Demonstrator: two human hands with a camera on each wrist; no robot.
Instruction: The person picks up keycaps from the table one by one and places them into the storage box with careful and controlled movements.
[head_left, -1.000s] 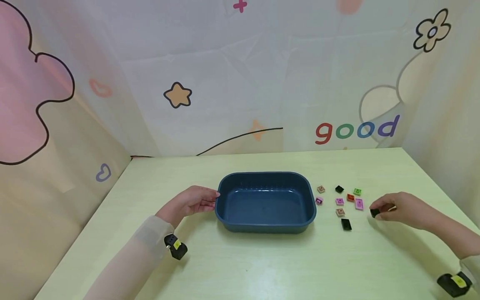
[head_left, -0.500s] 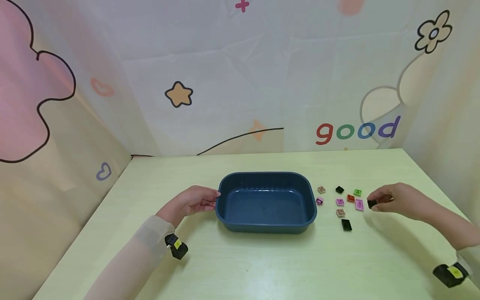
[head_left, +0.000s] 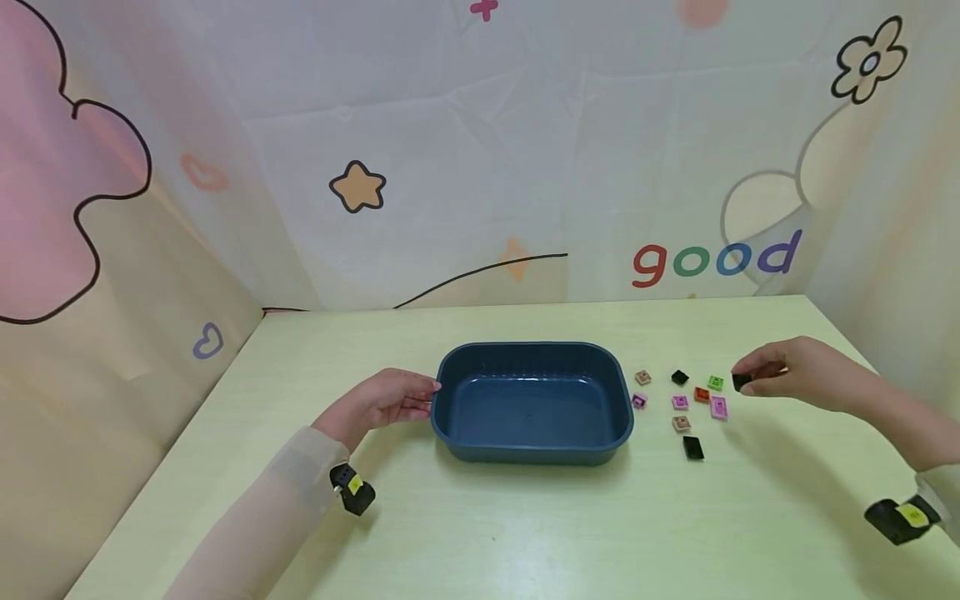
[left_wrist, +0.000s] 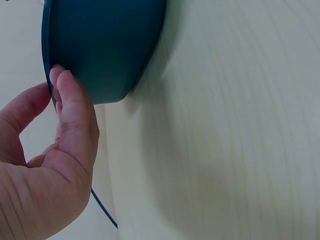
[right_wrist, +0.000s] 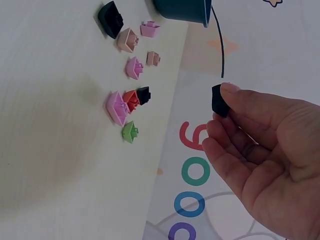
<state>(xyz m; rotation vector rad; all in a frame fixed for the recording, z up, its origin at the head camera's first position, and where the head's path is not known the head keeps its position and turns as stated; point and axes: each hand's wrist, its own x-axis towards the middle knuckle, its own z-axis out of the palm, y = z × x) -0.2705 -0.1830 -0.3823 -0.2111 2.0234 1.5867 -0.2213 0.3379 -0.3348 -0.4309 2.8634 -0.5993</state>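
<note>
We see left hand (head_left: 384,400) pinching blue tub (head_left: 532,456) at left rim; right hand (head_left: 808,375) pinching black keycap (right_wrist: 218,101) above tabletop (head_left: 480,529), well right of tub (nine loose keycaps (head_left: 680,402) lie between).

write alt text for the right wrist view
A right hand pinches a small black piece in its fingers. Other pieces, black, pink, tan, red and green, lie on a pale table, with part of a blue tub at the top edge.
</note>
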